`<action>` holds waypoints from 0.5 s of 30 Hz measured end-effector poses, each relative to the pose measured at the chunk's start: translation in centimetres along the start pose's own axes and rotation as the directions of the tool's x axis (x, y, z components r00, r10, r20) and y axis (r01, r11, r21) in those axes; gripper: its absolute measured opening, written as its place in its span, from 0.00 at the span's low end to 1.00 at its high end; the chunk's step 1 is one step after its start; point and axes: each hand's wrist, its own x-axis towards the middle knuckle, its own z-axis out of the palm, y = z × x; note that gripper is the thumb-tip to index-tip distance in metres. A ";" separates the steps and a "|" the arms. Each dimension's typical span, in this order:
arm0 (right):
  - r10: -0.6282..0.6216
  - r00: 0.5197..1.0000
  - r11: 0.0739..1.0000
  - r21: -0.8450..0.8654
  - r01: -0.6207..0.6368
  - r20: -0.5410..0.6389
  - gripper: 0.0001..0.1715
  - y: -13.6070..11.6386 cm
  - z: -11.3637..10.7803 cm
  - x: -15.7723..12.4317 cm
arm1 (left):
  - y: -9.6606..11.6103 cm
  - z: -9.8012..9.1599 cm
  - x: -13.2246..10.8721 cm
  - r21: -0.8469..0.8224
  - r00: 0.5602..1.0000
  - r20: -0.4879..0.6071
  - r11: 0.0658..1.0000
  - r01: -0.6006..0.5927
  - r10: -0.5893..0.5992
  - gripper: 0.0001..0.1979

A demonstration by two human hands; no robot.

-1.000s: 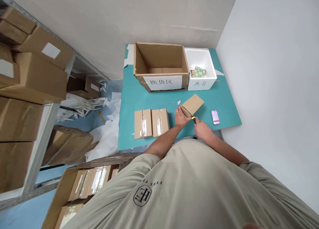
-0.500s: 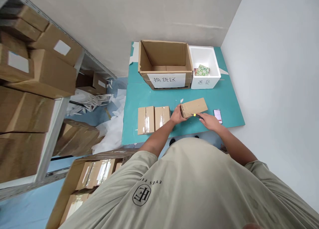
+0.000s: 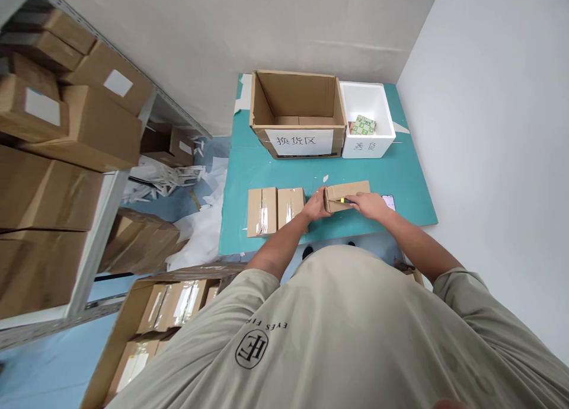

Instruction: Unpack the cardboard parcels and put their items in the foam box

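A small brown cardboard box [image 3: 351, 191] lies flat on the teal table [image 3: 275, 169]. My left hand [image 3: 316, 205] grips its left end. My right hand [image 3: 370, 205] is closed on a box cutter [image 3: 344, 201] with a yellow part, its tip resting on the box's near side. Two taped cardboard boxes [image 3: 275, 210] lie side by side just left of my left hand.
A large open carton with a white label [image 3: 297, 114] and a white foam box [image 3: 367, 120] holding a green packet stand at the table's back. A phone [image 3: 389, 202] lies behind my right hand. Shelves of cartons [image 3: 66, 136] fill the left. An open carton of boxes [image 3: 151, 332] sits below.
The small box has been turned and laid flat along the table. My right hand has moved the cutter up onto the box's near side. The view shifted slightly.
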 end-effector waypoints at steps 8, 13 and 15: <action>0.032 0.999 0.999 -0.028 -0.032 0.011 0.32 0.4 -0.3 -0.8 | -0.5 -0.1 -1.2 0.007 0.998 0.027 0.999 0.052 -0.052 0.55; 0.038 0.999 0.999 -0.033 -0.037 0.025 0.32 1.2 0.1 -1.3 | -0.6 0.0 -1.9 -0.015 0.998 0.034 0.998 0.055 -0.054 0.54; 0.042 0.999 0.998 -0.042 -0.042 0.020 0.32 1.6 0.3 -1.4 | -0.6 0.1 -2.0 -0.019 0.998 0.027 0.998 0.056 -0.056 0.54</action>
